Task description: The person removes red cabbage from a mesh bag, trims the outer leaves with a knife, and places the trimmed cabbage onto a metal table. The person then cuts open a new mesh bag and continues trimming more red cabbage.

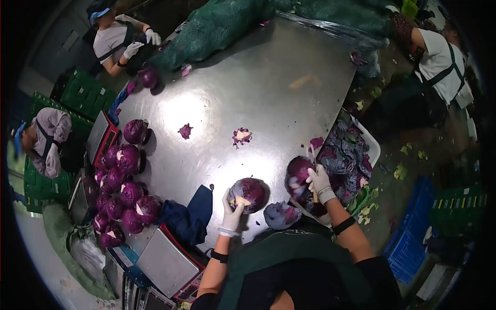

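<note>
My left hand [232,212], in a white glove, grips a red cabbage [251,194] from its left side, with the pale cut stem turned toward the thumb. In my gloved right hand [320,182] is a knife [312,156], its blade pointing away from me and its light handle showing below the fist. A blurred purple cabbage leaf [297,175] overlaps the knife hand's left side. Between my hands, at the near table edge, lies a loose outer leaf [282,214].
Several red cabbages [124,181] are piled at the left of the metal table [217,98], beside scales [168,261]. A white bin [373,142] of trimmed leaves stands right. Scraps [241,136] dot the tabletop. Green net sacks [222,31] line the far edge. Other people stand around.
</note>
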A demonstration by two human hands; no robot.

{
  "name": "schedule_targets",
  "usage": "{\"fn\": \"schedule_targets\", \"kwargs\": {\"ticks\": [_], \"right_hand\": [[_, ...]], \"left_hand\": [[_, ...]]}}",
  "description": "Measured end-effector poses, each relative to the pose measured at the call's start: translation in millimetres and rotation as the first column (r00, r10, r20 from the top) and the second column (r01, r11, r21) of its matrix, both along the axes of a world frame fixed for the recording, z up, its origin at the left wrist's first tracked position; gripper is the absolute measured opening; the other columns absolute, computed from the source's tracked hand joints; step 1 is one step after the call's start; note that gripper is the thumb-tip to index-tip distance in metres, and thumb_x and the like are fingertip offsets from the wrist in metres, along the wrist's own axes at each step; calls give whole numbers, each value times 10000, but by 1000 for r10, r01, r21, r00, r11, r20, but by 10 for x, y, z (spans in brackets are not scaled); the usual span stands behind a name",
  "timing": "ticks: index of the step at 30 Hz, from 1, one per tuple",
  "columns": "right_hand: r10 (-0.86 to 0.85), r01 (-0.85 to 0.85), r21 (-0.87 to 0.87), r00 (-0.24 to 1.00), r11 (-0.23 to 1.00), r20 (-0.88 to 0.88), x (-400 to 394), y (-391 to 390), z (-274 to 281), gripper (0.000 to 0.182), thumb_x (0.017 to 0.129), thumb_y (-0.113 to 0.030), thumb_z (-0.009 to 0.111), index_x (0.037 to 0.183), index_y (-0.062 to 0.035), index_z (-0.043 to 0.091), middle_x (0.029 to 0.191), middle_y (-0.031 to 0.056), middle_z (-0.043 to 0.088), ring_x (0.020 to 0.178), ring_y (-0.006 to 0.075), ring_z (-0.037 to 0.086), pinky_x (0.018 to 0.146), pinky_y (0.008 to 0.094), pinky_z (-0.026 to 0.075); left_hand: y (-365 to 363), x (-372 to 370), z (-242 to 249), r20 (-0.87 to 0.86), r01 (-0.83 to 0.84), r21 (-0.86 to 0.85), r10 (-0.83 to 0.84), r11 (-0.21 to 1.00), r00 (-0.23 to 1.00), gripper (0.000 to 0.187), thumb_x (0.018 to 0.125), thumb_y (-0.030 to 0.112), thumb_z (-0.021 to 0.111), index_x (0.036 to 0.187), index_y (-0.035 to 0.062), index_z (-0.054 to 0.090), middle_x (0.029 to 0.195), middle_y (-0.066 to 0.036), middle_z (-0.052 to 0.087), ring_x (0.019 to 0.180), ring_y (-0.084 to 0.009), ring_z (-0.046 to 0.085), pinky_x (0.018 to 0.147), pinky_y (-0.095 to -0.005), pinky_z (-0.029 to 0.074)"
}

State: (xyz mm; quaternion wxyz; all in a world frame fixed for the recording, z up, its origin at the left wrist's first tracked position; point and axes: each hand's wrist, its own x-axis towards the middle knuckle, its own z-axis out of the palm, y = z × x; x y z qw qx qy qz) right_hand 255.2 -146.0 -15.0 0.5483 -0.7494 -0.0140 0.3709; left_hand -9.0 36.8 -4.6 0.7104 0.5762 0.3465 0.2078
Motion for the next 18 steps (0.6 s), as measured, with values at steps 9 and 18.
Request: {"fn": "schedule_targets", "kwargs": {"ticks": [9, 18], "right_hand": [[522, -694, -105, 423, 712, 740, -548, 597, 473, 633, 870, -393, 508, 1375, -84, 283, 1228, 233, 467, 1053, 382, 527, 869, 400, 447], [795, -641, -478, 416, 601, 442, -506, 516, 927, 572, 895, -311, 463, 1385, -99, 257, 1283, 240, 434, 969, 384, 570, 807, 416, 475]], "left_hand": [[-43, 399, 329, -213, 121, 557, 1, 822, 977, 809, 685, 245, 781, 1274, -84, 334, 1231, -239, 441, 1149, -269, 453, 944, -346, 404], [-41, 759, 199, -163, 175, 508, -105, 844, 981, 756, 684, 227, 755, 1283, -28, 370, 1233, -227, 429, 1150, -325, 438, 993, -364, 344]]}}
